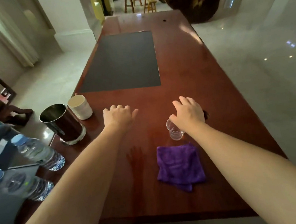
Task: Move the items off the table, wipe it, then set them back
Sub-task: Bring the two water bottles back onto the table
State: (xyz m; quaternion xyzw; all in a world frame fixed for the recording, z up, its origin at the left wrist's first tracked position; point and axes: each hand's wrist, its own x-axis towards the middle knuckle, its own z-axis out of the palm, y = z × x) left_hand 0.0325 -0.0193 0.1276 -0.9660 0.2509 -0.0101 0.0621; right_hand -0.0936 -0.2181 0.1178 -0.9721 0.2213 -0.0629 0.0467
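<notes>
Clear glass is what the next move turns on: a small tumbler (174, 131) sits on the red-brown wooden table (204, 81) directly under the wrist of the right hand (189, 112), which hovers above it with fingers spread wide and holding nothing that shows. A dark sliver peeks out at the hand's 3 o'clock edge; what it is cannot be told. Taking the glass as the clock's centre, the right hand lies at 1 o'clock and nearly overlaps it, while the left hand (119, 116), also spread flat, palm down and empty, sits well apart at 10 o'clock. So the right hand is plainly the nearer of the 2, and I judge it would need to draw back toward the body and close down around the rim. The tumbler seems to stand upright, its long axis vertical. At its 6 o'clock, just beside it, lies a folded purple cloth (180, 167), ready for wiping. Further off at 9 o'clock stand a dark metal canister (61, 123) and a pale cup (80, 107), touching or nearly so, nearer the left hand; 2 water bottles (37, 152) lie beyond the table's left edge.
</notes>
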